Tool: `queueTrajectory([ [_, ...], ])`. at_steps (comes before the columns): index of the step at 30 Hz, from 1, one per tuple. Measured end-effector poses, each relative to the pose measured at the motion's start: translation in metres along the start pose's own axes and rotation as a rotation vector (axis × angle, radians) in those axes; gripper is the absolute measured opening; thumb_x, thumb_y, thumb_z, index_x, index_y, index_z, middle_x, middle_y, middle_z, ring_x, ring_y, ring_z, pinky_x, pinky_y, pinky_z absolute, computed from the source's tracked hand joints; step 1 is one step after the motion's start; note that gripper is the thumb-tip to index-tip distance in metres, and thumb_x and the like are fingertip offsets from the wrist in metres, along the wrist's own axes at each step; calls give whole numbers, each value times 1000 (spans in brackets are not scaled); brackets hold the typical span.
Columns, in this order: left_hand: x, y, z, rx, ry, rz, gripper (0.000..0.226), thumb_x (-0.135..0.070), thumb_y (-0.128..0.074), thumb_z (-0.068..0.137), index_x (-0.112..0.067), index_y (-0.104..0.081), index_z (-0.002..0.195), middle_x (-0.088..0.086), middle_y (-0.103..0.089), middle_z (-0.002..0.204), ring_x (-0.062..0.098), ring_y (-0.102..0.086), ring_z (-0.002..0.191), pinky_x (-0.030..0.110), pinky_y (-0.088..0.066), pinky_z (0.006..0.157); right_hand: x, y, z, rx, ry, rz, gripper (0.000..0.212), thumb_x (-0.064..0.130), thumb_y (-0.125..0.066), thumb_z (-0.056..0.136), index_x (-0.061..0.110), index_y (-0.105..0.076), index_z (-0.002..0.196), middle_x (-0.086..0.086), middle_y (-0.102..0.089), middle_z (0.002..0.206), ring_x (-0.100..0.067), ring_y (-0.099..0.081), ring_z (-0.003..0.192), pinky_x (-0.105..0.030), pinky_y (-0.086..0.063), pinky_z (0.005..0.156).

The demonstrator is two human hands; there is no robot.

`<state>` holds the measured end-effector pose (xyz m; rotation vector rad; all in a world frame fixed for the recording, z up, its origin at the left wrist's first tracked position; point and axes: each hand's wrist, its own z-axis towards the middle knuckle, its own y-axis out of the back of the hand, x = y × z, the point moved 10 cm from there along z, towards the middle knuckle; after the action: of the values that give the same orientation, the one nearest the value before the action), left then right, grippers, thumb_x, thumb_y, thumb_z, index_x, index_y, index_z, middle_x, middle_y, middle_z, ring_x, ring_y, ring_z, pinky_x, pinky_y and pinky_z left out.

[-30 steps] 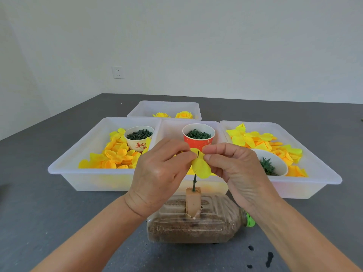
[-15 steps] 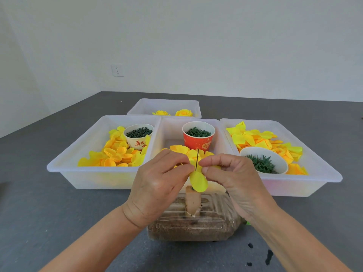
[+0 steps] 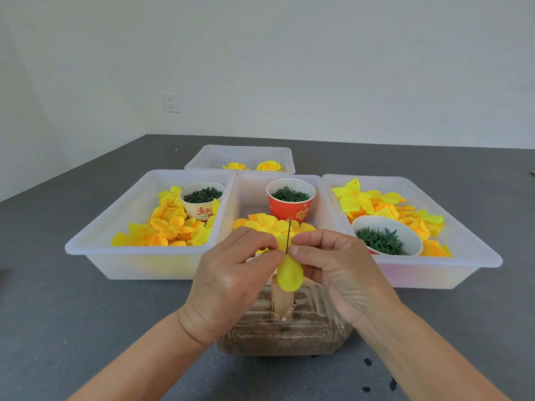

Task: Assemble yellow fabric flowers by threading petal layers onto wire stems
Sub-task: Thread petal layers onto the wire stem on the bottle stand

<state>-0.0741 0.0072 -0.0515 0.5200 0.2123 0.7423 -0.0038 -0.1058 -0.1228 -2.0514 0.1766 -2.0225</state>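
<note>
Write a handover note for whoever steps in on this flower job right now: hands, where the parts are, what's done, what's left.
Left hand and right hand: both pinch a yellow petal layer threaded on the thin wire stem.
The stem stands upright in a small block on a soil-filled plastic bottle lying on the table.
Supplies: loose petals in the left tray, middle tray and right tray; green parts in the white cup, red cup and white bowl.
Done: two finished flowers in the far tray.
Left: seat this layer, add further layers and green parts as needed, then move the flower to the far tray.
</note>
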Motion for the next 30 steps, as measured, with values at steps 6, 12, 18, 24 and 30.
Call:
queueTrajectory([
  [6,2,-2,-6,-4,9,1,15,-2,-60,86,0,-72,76,13,-66,82,27,-57,70,30,-47,63,-17,-5,1,16,-164,150,17,-12,-63,71,5,-65,68,-9,-69,64,-16,-65,53,-24,-53,48],
  [12,-3,-2,-10,-24,-23,36,19,-3,-59,88,1,-70,74,12,-66,81,27,-57,69,33,-48,61,-21,-7,2,31,-211,148,21,-16,-58,75,3,-64,68,-7,-68,61,-16,-64,51,-24,-53,47],
  [18,-9,-8,-15,20,-91,88,12,3,-64,84,1,-69,73,12,-66,81,28,-59,71,36,-50,60,-22,-3,2,13,-206,28,24,-17,-61,74,6,-66,66,-7,-68,62,-15,-64,51,-24,-53,48],
  [24,-7,-7,-18,16,-59,74,18,-3,-59,89,1,-70,75,13,-67,82,27,-58,72,35,-49,63,-19,-5,1,17,-169,-43,26,-18,-60,75,5,-66,64,-6,-68,59,-14,-64,49,-21,-51,45],
  [30,-6,-6,-18,12,-37,47,22,-4,-56,90,1,-71,75,13,-67,82,28,-59,71,34,-50,63,-17,2,-1,-6,-136,-182,27,-4,-69,74,15,-71,56,0,-69,62,-10,-64,57,-22,-47,51],
])
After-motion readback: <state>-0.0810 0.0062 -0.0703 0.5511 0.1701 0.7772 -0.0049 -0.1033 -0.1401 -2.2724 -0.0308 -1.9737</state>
